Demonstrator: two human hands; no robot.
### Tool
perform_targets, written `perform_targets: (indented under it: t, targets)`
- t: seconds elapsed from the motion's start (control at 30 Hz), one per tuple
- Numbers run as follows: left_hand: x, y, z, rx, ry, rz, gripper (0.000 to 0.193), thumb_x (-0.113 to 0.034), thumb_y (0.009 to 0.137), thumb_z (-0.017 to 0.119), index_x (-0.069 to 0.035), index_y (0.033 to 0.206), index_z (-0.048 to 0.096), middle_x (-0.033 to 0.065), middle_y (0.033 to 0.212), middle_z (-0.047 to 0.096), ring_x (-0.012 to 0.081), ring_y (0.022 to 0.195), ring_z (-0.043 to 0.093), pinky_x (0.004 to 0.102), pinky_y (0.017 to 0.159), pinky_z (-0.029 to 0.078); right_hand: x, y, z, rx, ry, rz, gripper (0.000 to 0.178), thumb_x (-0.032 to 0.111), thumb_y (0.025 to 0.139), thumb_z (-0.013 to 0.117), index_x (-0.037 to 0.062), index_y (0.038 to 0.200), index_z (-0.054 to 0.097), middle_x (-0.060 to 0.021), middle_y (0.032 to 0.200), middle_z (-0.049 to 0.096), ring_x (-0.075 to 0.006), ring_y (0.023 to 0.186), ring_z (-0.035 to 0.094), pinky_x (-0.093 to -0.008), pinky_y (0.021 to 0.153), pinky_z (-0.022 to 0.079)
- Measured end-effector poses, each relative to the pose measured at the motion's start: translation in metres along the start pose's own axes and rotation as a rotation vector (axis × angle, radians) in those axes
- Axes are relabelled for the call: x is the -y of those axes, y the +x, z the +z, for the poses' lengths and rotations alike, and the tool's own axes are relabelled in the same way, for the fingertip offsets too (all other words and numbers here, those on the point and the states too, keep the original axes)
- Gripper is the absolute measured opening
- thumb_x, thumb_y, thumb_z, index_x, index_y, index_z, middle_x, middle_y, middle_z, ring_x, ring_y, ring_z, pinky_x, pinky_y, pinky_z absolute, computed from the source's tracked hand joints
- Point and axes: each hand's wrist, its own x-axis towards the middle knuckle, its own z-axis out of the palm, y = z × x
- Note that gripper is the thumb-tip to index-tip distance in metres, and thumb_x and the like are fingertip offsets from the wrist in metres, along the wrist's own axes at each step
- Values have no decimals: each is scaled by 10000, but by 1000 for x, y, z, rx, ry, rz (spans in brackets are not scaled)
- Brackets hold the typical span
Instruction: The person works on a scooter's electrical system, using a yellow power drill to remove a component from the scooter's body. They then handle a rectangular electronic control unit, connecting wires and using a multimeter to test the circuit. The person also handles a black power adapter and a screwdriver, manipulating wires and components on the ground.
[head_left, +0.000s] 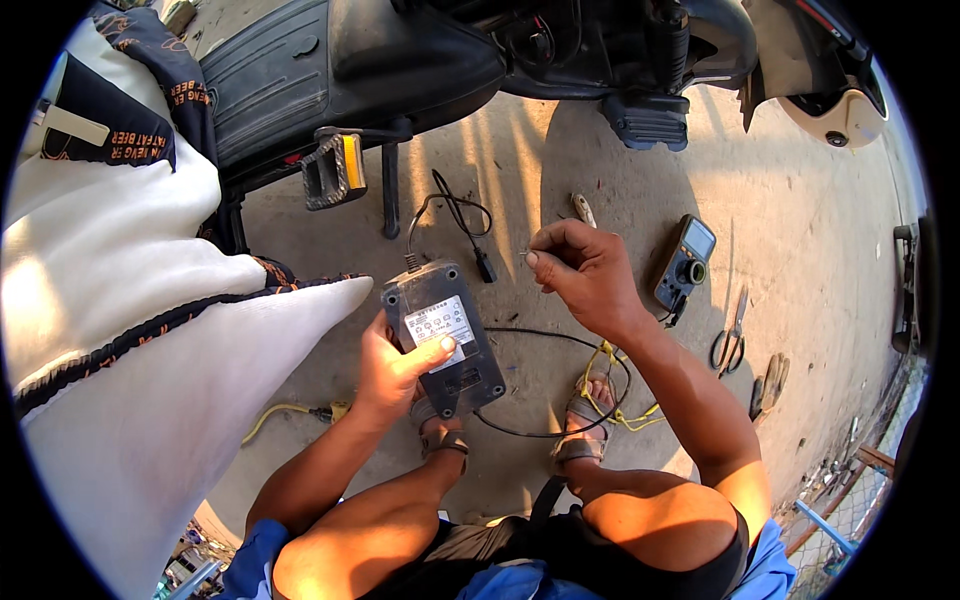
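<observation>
My left hand [388, 368] grips a black charger box [482, 372] from its left side, thumb lying across its white label. The box has screw holes at its corners, and a black cord with a plug [486, 266] runs from its far end onto the ground. To the right of the box, my right hand [592, 278] is raised with thumb and forefinger pinched together. A tiny thin thing [524, 254] shows at those fingertips, perhaps a screw, too small to make out. A black cable [540, 434] loops on the ground below the box, near my feet.
An electric scooter with a pedal [335, 172] stands across the far side. White padded cloth [130, 290] fills the left. On the ground at right lie a multimeter [686, 262], scissors [732, 345], a pale-handled tool [583, 209] and a glove-like item [768, 388]. Yellow wires [630, 420] lie by my right foot.
</observation>
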Motion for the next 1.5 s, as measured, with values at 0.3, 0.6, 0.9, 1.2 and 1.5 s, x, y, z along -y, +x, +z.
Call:
perform_targets:
  t: [0.3, 0.6, 0.9, 1.2, 1.5]
  targets:
    - [5, 5, 14, 26, 33, 13, 596, -138, 774, 890, 32, 1239, 558, 127, 1113, 707, 178, 1000, 702, 350, 906, 578, 32, -6, 25, 66, -352, -363, 104, 50, 858, 735, 8, 946, 699, -158, 851, 669, -370, 786, 652, -417, 679, 521]
    - [6, 3, 22, 15, 106, 28, 567, -104, 770, 880, 15, 1217, 551, 123, 1096, 716, 179, 987, 713, 344, 891, 592, 23, -6, 28, 69, -460, -403, 111, 74, 853, 743, 14, 939, 707, -155, 855, 657, -385, 799, 653, -453, 678, 520]
    - [9, 1, 21, 20, 92, 7, 565, -75, 773, 861, 15, 1226, 536, 117, 1103, 712, 169, 995, 705, 344, 897, 588, 21, -8, 29, 78, -539, -458, 109, 87, 863, 740, 21, 942, 705, -147, 868, 653, -372, 782, 658, -455, 660, 524]
    - [7, 2, 23, 31, 84, -9, 578, -82, 773, 856, 19, 1239, 530, 103, 1097, 702, 157, 996, 689, 337, 907, 572, 16, -12, 28, 52, -523, -426, 131, 24, 858, 754, 26, 980, 706, -138, 938, 679, -354, 806, 683, -416, 664, 541]
    - [7, 2, 27, 14, 174, 13, 559, -71, 766, 850, 3, 1227, 542, 90, 1096, 704, 150, 994, 686, 334, 911, 567, 18, -11, 25, 79, -517, -354, 112, 63, 860, 734, -1, 934, 679, -155, 903, 652, -390, 808, 655, -458, 670, 521]
